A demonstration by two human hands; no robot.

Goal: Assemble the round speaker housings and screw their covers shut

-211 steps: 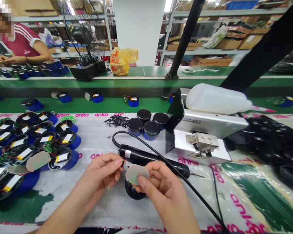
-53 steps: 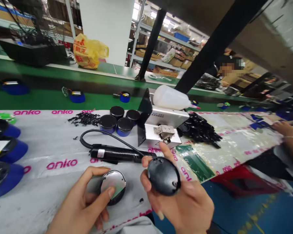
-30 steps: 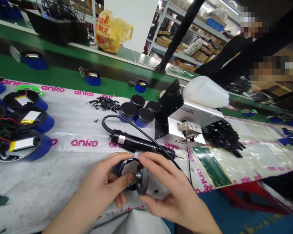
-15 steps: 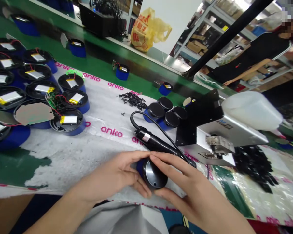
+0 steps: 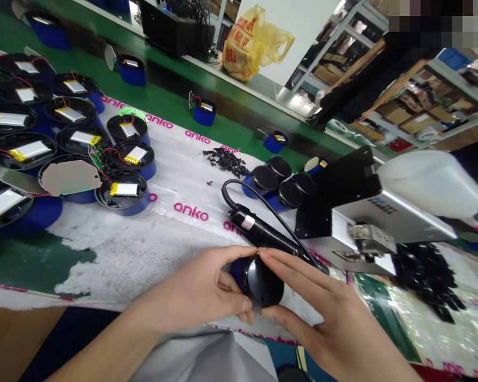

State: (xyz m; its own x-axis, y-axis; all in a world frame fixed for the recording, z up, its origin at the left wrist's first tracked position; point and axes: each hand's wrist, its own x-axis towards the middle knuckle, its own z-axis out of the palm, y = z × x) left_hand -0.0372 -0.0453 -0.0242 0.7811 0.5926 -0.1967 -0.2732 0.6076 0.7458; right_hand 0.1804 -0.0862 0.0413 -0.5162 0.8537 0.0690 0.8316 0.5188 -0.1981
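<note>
Between my hands is a round blue housing with a glossy black cover (image 5: 265, 281), tilted on its side near the table's front edge. My left hand (image 5: 201, 289) is wrapped around its blue side. My right hand (image 5: 314, 297) grips the rim of the black cover, thumb below and fingers above. Just beyond my fingertips lies a black electric screwdriver (image 5: 263, 231) with a looped cable. A loose pile of small black screws (image 5: 227, 161) sits farther back on the white anko-printed sheet (image 5: 171, 233).
Open blue housings with batteries (image 5: 123, 190) crowd the left. Several black-topped housings (image 5: 265, 179) stand behind the screwdriver. A metal machine (image 5: 362, 228) and a heap of black parts (image 5: 430, 276) are at right. A yellow bag (image 5: 242, 45) rests at the back, near another person (image 5: 362, 79).
The view has shifted, so the table's contents appear slightly farther right. My left fingers have curled in more around the housing, and the black cover has turned a little. Both hands keep their hold.
</note>
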